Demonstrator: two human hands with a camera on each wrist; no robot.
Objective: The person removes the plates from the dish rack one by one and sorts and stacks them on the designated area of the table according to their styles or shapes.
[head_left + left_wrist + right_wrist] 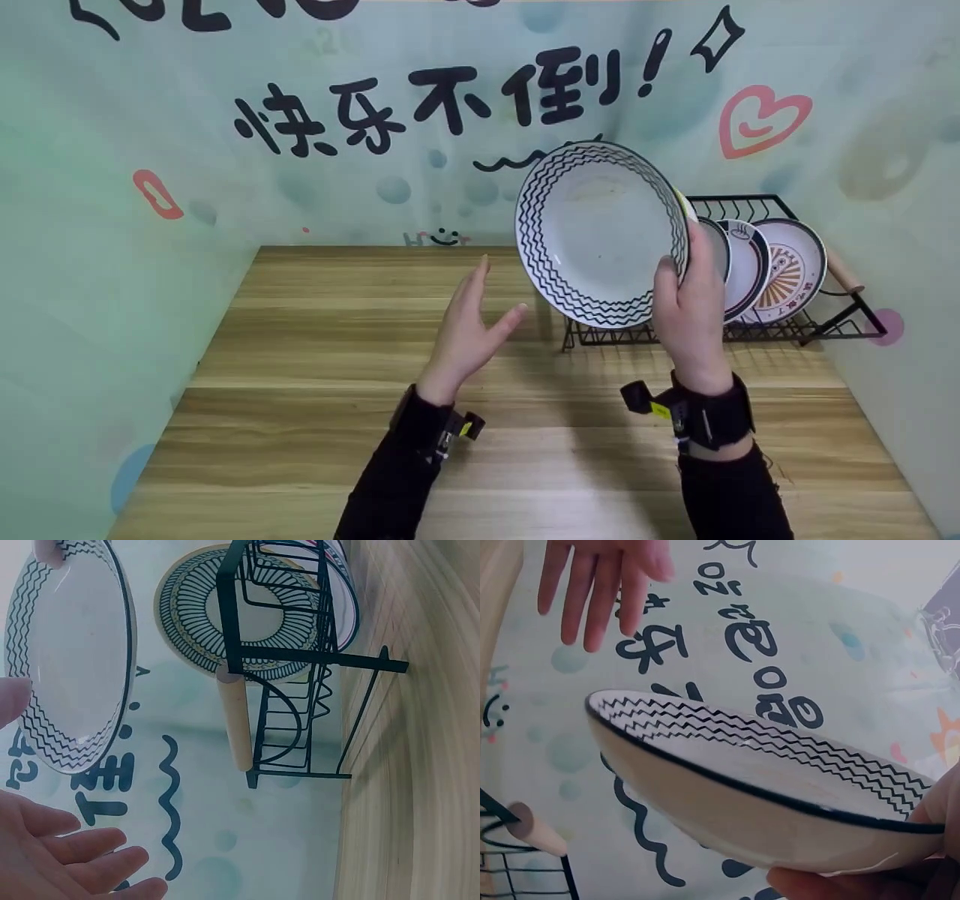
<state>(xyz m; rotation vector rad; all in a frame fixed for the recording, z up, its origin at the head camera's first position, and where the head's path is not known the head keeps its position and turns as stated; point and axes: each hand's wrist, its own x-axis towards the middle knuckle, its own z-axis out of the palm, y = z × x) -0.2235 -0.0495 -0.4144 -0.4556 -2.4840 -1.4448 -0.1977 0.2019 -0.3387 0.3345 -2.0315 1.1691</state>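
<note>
Head view: right fingers point(700, 259) grip a zigzag-rimmed dish point(600, 232), left fingers point(473, 289) extend straight, lettering point(442, 74) reads "快乐不倒!"

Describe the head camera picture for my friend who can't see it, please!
A person's right hand holds up a zigzag-patterned white dish, partly hiding a black rack of plates on a wooden table. The left hand is open nearby, not touching it. Behind is a pale green backdrop with black writing.

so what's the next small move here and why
Probably bring the left hand to the free left side of the zigzag-patterned plate to steady it: only the right hand grips it, at one edge, while the left, fingers extended, is nearby, not touching.
</note>
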